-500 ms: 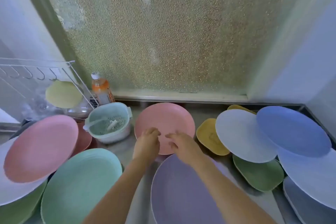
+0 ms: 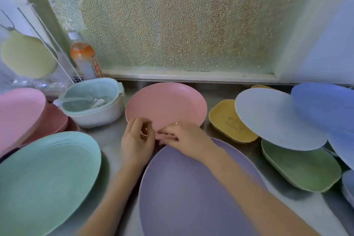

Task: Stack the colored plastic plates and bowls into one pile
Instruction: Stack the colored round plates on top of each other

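Both hands (image 2: 137, 140) (image 2: 186, 138) nearer, fingers curled at pink plate (image 2: 166, 104) near rim

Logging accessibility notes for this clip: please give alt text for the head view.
Both hands, left hand and right hand, meet at the near edge of a pink plate on a counter, just beyond a large purple plate. Mint, pink, yellow, green and blue dishes lie scattered on either side, below a frosted window.
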The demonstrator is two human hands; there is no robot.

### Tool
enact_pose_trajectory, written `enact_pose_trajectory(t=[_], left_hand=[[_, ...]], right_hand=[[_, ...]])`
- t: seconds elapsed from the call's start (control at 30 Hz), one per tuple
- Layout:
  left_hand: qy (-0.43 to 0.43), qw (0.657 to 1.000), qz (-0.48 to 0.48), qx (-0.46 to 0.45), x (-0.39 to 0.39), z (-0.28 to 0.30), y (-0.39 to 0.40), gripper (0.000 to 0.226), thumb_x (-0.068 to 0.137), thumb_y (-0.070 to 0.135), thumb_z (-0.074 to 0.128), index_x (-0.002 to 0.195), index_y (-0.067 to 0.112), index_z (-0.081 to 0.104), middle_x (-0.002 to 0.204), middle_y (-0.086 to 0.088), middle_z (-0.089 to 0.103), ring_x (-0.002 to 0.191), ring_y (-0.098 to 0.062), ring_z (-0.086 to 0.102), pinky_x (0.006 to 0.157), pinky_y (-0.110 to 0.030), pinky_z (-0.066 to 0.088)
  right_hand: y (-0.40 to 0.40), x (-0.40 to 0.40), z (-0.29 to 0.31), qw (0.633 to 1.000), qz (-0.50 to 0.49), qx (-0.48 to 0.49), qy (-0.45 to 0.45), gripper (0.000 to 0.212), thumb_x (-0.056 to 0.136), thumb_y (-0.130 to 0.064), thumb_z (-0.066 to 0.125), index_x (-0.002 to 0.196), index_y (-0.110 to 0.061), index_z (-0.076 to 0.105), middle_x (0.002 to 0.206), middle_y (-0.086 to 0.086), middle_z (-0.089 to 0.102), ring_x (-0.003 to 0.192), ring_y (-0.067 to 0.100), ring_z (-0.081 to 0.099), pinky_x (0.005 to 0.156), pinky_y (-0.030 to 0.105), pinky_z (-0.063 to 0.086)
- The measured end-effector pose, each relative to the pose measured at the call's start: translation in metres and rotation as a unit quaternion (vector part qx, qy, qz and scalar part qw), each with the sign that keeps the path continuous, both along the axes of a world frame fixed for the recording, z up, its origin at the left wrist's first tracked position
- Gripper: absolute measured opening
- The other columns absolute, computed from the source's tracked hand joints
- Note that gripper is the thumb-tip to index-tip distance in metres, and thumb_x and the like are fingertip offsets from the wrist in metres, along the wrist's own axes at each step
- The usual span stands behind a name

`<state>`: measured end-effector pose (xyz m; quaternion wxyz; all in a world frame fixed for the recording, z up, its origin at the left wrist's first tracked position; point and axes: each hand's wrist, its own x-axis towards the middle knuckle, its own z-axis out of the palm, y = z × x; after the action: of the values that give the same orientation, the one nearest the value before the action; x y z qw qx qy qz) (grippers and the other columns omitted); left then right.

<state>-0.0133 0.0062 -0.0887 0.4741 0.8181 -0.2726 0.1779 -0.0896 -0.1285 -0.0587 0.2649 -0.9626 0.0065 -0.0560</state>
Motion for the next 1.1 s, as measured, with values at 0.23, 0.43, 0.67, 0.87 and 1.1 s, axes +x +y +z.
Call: enact_pose_trajectory(t=[0.23,0.43,0.67,0.87,1.1], left_hand=[[-0.002,0.998,-0.056,-0.015,-0.003,0.008,0.013,0.009,0.078,0.020,0.053,0.073,0.014,0.057,0.071,0.002,0.059,0.065,-0.017,0.050,0.059,-0.018,0.038],[0.104,0.981,-0.147,0.078,-0.024,-0.001,0.031,0.031,0.087,0.027,0.054,0.059,0.012,0.054,0.057,-0.001,0.057,0.060,-0.019,0.048,0.056,-0.031,0.035],[0.153,0.950,-0.221,0.158,-0.021,0.003,0.040,0.030,0.081,0.025,0.054,0.061,0.002,0.055,0.055,-0.003,0.051,0.059,-0.019,0.039,0.055,-0.032,0.032],[0.201,0.955,-0.198,0.090,-0.021,0.010,0.043,0.027,0.078,0.022,0.055,0.056,0.005,0.054,0.056,-0.006,0.054,0.061,-0.017,0.037,0.054,-0.029,0.033],[0.186,0.961,-0.188,0.076,-0.025,0.016,0.049,0.034,0.071,0.023,0.051,0.077,-0.007,0.066,0.071,-0.015,0.059,0.077,-0.013,0.048,0.059,-0.030,0.033]], right_hand=[[0.025,0.010,0.009,0.989,-0.051,-0.141,0.017,0.017,0.088,-0.014,0.055,0.093,-0.019,0.070,0.079,-0.001,0.062,0.077,0.026,0.057,0.063,0.030,0.042],[0.060,0.001,0.017,0.962,-0.145,-0.229,0.011,0.028,0.081,-0.003,0.051,0.061,-0.018,0.037,0.076,0.005,0.049,0.076,0.031,0.052,0.055,0.031,0.029],[0.069,-0.032,0.035,0.932,-0.229,-0.252,-0.123,0.023,0.081,0.007,0.047,0.099,-0.006,0.055,0.099,0.014,0.061,0.096,0.034,0.053,0.060,0.034,0.026],[0.077,-0.103,0.019,0.932,-0.218,-0.197,-0.213,0.011,0.079,0.004,0.061,0.083,-0.006,0.063,0.081,0.010,0.065,0.079,0.031,0.058,0.061,0.036,0.045],[0.098,-0.171,0.000,0.924,-0.221,-0.217,-0.225,0.019,0.073,0.001,0.060,0.083,-0.011,0.069,0.079,0.000,0.069,0.077,0.021,0.061,0.067,0.028,0.045]])
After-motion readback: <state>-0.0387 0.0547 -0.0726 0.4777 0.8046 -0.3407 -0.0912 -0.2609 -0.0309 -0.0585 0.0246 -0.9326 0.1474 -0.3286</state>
